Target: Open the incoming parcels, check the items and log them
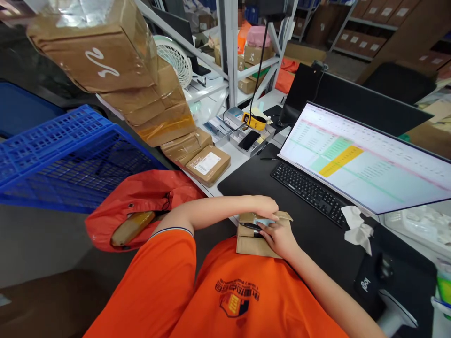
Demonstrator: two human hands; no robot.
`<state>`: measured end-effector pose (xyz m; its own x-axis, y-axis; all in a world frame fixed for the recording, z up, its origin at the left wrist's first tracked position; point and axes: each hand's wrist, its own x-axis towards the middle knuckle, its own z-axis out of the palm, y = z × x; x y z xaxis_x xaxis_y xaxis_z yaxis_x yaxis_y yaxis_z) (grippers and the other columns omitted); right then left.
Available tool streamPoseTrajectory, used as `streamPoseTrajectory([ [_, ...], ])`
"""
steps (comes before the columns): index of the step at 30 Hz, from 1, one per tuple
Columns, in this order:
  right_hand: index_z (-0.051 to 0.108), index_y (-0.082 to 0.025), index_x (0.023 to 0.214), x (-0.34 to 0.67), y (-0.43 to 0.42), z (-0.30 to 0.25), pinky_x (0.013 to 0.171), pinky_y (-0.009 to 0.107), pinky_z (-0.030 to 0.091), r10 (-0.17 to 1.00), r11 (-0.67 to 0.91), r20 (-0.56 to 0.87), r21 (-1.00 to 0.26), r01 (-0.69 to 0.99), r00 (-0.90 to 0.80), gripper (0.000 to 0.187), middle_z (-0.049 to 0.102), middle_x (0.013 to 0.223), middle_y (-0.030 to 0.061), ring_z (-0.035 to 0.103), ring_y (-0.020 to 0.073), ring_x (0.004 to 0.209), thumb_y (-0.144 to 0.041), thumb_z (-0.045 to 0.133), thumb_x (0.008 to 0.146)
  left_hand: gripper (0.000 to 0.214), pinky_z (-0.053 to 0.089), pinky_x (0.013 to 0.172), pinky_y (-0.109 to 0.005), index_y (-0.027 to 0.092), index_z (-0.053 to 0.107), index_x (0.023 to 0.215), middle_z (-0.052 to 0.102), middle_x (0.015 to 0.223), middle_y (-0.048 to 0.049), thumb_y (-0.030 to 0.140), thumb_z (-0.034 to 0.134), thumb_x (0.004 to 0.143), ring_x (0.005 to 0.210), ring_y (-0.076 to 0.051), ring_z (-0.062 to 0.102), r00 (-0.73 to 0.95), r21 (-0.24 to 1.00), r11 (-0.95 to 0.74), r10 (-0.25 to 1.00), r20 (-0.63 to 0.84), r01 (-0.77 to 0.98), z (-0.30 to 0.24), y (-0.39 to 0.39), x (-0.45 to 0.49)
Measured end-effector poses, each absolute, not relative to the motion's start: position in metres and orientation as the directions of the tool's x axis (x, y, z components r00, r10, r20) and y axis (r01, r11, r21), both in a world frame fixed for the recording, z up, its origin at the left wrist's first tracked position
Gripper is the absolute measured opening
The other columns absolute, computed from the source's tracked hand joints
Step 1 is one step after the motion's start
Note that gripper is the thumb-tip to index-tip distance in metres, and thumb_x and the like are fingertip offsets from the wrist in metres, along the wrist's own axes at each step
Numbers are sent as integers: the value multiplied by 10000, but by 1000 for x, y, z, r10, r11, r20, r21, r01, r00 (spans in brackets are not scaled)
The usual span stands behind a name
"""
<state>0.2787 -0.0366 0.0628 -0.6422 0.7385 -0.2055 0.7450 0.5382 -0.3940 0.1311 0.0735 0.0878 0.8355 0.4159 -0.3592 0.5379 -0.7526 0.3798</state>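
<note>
Kraft mailer (251, 242) lies at the desk (317, 234) edge, against the orange shirt (232, 291) — right hand (280, 239) pinching a black pen (251, 226), left hand (264, 206) curled over its top; a loose hold could let it slide off.

On the desk (243, 180), a keyboard (308, 190) lies before a monitor (362, 157), with a parcel (253, 239) at the near edge (more parcels (207, 164) sit farther left). A crate (66, 159) lies left; a shelf (225, 47) stands behind.
</note>
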Motion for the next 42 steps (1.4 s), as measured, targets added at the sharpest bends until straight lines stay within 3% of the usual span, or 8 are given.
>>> streamPoseTrajectory([
  [7,627,-289,1354,268,-36,63,777,308,490,801,498,-185,-322,805,-569,388,726,1027,80,673,224,906,-381,446,1023,421,491,688,-328,117,769,912,756,887,-165,409,473,972,761,-254,695,844,385,-759,407,-348,525,90,72,128],
  [16,609,-296,1373,278,-53,53,722,270,469,837,461,-138,-342,819,-529,390,703,956,63,660,203,880,-371,465,1018,380,448,635,-295,145,761,900,762,877,-134,384,477,981,735,-227,686,868,406,-778,353,-348,479,92,71,127],
  [32,615,-293,1366,265,-47,56,728,284,466,835,458,-174,-304,835,-522,376,694,941,68,651,211,863,-363,499,1015,383,442,631,-294,135,750,878,755,868,-138,336,440,981,707,-220,668,857,424,-756,358,-371,499,90,70,126],
  [38,588,-296,1393,271,-55,50,773,282,467,850,447,-143,-314,838,-507,388,683,970,67,643,210,928,-356,485,1024,343,453,700,-289,146,739,860,751,865,-113,334,474,970,737,-199,648,862,509,-700,351,-365,501,87,71,126],
  [42,591,-299,1390,269,-57,47,739,278,460,848,449,-147,-310,838,-509,383,671,944,69,635,211,900,-358,486,1026,386,466,788,-276,123,712,997,740,1058,-120,286,363,1009,875,-186,651,849,594,-606,390,-357,528,76,86,123],
])
